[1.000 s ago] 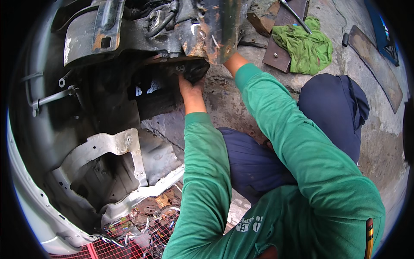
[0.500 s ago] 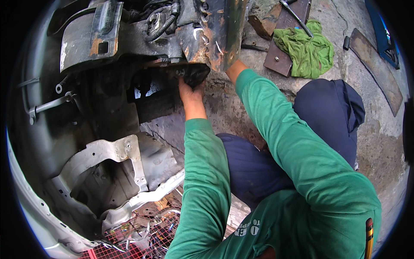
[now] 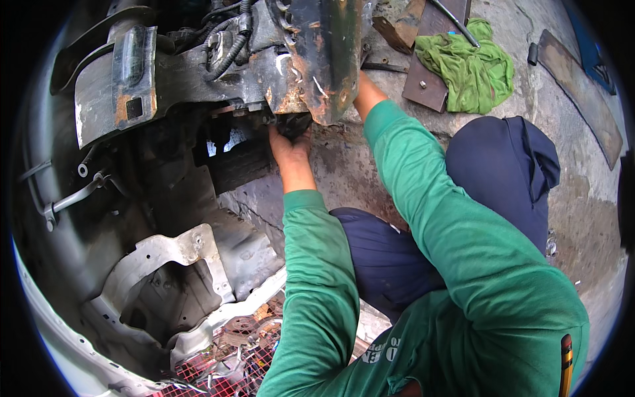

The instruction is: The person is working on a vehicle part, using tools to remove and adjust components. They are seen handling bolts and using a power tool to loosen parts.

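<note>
My left hand (image 3: 290, 153) reaches up under the car's front frame, palm upward. Its thumb and fingers close round a black part (image 3: 296, 124) tucked below the frame, whose full shape is hidden. Above it stands a dark, rust-patched metal beam (image 3: 331, 56). My right hand (image 3: 368, 97) goes behind the beam's right side; only the wrist and back edge show, and its fingers are out of sight. Left of the beam sit a ribbed black hose (image 3: 231, 59) and a black bracket (image 3: 134, 86) with a square hole.
On the concrete at the upper right lie a green cloth (image 3: 473, 66), a brown metal plate (image 3: 425, 92), a metal bar tool (image 3: 456, 23) and a curved metal strip (image 3: 582, 92). Pale body panels (image 3: 165, 248) and a red wire basket (image 3: 231, 357) of scrap stand lower left.
The view has shifted, so the car frame sits further left and lower. Less of the black part shows beneath the beam. Both hands stay at the frame, the right one still behind the beam.
</note>
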`<state>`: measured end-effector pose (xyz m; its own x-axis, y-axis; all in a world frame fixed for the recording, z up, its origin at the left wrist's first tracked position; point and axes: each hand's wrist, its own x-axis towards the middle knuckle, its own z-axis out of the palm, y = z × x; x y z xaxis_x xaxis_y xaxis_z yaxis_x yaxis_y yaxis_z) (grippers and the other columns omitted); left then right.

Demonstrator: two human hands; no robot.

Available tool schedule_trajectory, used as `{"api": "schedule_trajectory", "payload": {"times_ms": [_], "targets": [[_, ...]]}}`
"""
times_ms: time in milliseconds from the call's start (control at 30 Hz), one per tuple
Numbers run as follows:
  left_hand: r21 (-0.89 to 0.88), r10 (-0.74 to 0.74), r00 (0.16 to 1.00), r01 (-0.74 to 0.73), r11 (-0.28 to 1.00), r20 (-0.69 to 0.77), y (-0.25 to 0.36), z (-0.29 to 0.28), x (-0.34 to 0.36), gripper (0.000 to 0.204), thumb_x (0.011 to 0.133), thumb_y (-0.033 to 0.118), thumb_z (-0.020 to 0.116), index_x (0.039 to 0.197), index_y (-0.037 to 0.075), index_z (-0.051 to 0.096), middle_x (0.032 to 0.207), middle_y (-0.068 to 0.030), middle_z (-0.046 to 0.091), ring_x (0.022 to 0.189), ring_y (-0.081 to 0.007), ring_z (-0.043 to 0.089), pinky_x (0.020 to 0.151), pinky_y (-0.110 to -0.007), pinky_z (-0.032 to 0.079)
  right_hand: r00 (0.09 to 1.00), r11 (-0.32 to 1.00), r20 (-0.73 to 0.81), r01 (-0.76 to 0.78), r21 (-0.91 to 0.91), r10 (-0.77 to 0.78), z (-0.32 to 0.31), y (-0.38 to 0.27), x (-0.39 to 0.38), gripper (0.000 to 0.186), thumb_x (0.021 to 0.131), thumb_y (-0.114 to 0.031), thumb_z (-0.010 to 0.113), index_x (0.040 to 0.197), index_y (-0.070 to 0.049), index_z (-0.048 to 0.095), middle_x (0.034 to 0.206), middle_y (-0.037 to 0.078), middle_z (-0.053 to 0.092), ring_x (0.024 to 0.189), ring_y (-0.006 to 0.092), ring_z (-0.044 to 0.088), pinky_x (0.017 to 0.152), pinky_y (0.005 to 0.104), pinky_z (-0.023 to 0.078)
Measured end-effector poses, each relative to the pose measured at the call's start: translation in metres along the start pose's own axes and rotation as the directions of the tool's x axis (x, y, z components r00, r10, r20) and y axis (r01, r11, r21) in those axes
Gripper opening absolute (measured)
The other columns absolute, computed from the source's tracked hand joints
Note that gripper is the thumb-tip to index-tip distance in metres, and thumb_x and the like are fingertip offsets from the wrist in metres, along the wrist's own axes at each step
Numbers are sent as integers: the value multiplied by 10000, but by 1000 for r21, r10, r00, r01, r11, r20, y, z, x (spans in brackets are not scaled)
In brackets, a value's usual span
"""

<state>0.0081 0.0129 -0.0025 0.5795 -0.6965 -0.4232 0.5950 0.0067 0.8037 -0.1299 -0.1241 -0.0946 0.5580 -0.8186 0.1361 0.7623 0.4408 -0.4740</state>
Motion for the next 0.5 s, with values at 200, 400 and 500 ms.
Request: {"api": "schedule_trajectory", "payload": {"times_ms": [200, 400, 500], "targets": [[-1, 3, 1000, -3, 1000, 15, -6, 10, -5, 507, 1027, 393, 528, 1424, 79, 550, 1493, -163, 527, 1380, -398, 486, 1127, -629, 415, 998, 998, 57, -1, -57, 5, -9, -20, 1, 566, 976, -490, 581, 1484, -252, 508, 1534, 66, 498, 1427, 371, 387, 1079, 688, 275], [3, 5, 999, -5, 1000, 33, -4, 7, -2, 478, 1028, 418, 539, 1347, 67, 594, 1344, -151, 637, 1229, -378, 603, 1064, -600, 480, 998, 998, 69, 4, -63, 0, -3, -23, 1, 557, 978, -484, 581, 1478, -249, 513, 1528, 66, 505, 1418, 368, 401, 1067, 688, 294], [-37, -19, 997, 22, 999, 73, -4, 8, -2, 473, 1039, 419, 518, 1324, 50, 598, 1284, -165, 659, 1146, -392, 635, 1046, -599, 497, 997, 998, 71, 4, -64, 1, -2, -25, 0, 553, 979, -481, 581, 1476, -247, 516, 1525, 67, 509, 1413, 367, 407, 1061, 689, 303]]}}
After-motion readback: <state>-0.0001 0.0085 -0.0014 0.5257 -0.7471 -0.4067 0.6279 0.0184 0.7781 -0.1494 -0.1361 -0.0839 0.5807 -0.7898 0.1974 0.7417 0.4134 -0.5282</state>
